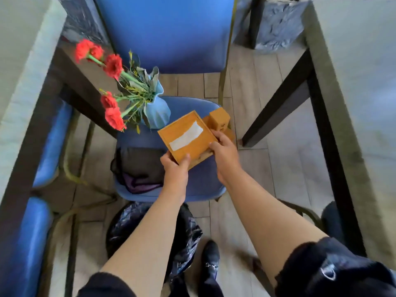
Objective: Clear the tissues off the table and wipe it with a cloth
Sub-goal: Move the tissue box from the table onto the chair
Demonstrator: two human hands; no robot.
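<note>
While both hands reach down over a blue chair seat (201, 181), the person holds a wooden tissue box (185, 136) between them, just above the seat. The left hand (176, 168) grips the box's near corner at about 7 o'clock, thumb curled over the top face and the other fingers tucked underneath, out of sight. The right hand (224, 150) holds the box's edge at about 4 o'clock, fingers curled round it and close together. A white tissue (186, 136) shows through the slot in the box's lid, lying flat and running diagonally. Touching the box at 2 o'clock is a smaller wooden block (219, 120), joined to a wooden base that sticks out beneath the box.

At 10 o'clock from the box, a pale blue vase (157, 112) stands on the seat, with red flowers (112, 66) leaning out toward 10 o'clock. At 8 o'clock on the same seat lies a dark cloth bundle (139, 166) with a purple fold showing at its near edge. A second blue chair (165, 33) stands at 12 o'clock. Grey tables flank the scene, one at 9 o'clock (19, 67) and one at 3 o'clock (355, 82). A black bin bag (186, 230) sits on the floor at 6 o'clock, partly hidden by the left forearm, with a black shoe (211, 260) just beside it.
</note>
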